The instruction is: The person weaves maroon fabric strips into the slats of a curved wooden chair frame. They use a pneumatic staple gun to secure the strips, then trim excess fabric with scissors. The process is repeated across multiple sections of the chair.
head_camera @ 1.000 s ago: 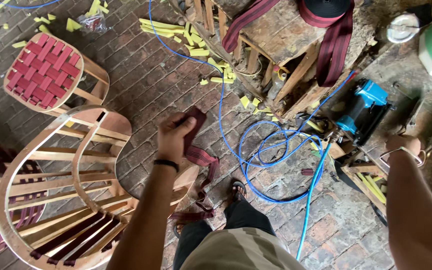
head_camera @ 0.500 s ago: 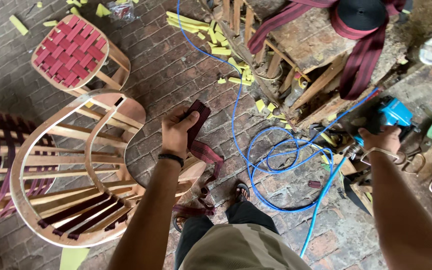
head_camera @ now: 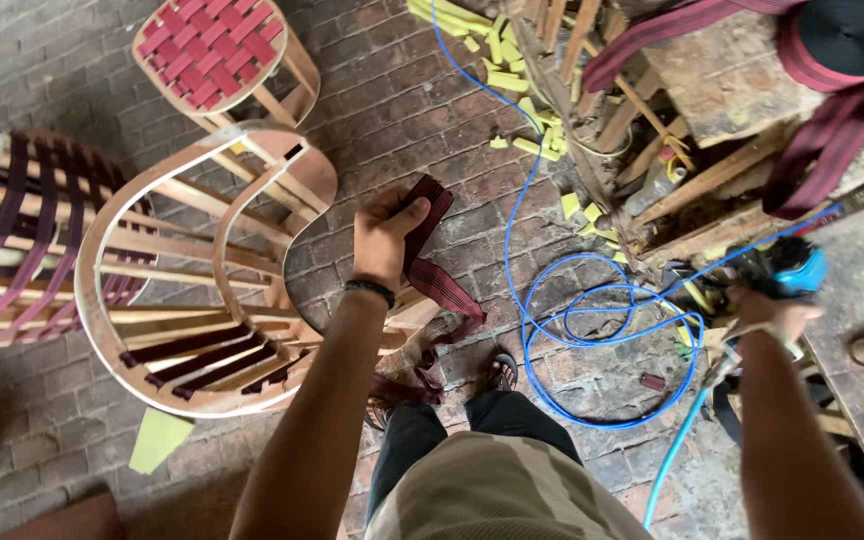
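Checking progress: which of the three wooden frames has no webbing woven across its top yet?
The middle frame, beside the left hand. The top stool has red webbing; the far-left frame has dark straps.

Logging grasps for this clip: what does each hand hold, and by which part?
Left hand pinches the dark red webbing strap near its upper end. Right hand grips the blue pneumatic tool; exact hold hidden.

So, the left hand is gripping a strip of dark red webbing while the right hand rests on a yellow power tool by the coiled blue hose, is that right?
Not quite: the tool is blue, not yellow. The head view shows the right hand on a blue power tool beside the coiled blue hose, while the left hand grips the strip of dark red webbing, as you said.
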